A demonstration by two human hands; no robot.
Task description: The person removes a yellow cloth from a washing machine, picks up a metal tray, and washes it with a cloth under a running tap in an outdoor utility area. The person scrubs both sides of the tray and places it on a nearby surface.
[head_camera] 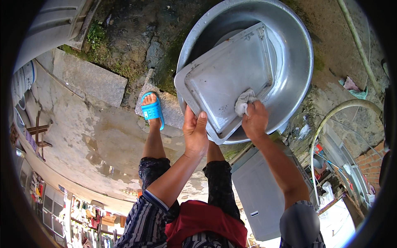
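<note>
A rectangular metal tray (229, 77) with dark stains on its rim and corners lies tilted across a large round metal basin (294, 62). My left hand (196, 131) grips the tray's near left edge, thumb on top of the rim. In my right hand (256, 119) is a crumpled pale cloth (245, 101), pressed against the tray near its near right side. Something pale and wet-looking shows in the basin behind the tray, but the tray hides most of it.
A hose (322, 124) curves along the right side. Below the basin stands a grey cabinet-like box (257, 192). A stone slab (90, 77) lies on the wet concrete at left, near moss. My foot wears a blue sandal (152, 111) beside the basin.
</note>
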